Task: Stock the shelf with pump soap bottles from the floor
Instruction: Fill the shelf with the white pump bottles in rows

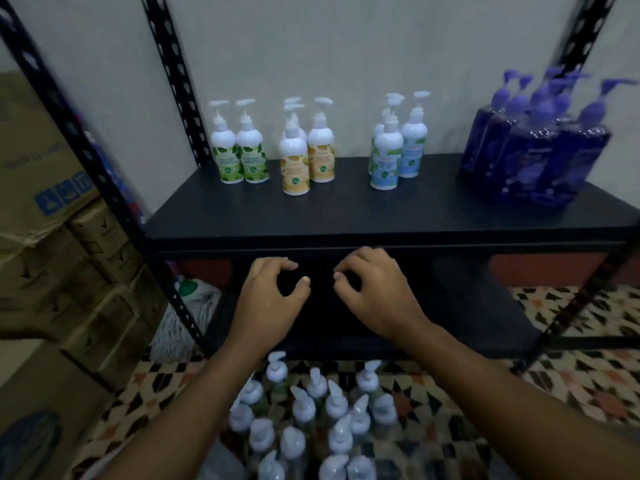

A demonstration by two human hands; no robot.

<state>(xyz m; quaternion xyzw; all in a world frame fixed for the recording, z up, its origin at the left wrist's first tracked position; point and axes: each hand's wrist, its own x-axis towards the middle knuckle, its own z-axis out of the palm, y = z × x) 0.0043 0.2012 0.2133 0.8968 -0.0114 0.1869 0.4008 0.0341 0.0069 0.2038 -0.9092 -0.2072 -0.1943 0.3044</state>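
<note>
A black shelf board (346, 213) carries white pump bottles in groups: green-labelled ones (239, 147), orange-labelled ones (306, 150) and blue-labelled ones (398, 147), plus several purple bottles (540, 147) at the right. Below the board's front edge hover my left hand (270, 296) and my right hand (374, 292), side by side. Both have loosely curled fingers and hold nothing. On the patterned floor beneath my forearms stand several white-pump bottles (311, 417), seen from above.
Stacked cardboard boxes (52, 237) fill the left side. Black perforated uprights (173, 81) frame the shelf unit. A white mop head (187, 306) leans behind the left post. A lower black board (450, 317) sits under the upper one. Tiled floor (571, 386) lies at the right.
</note>
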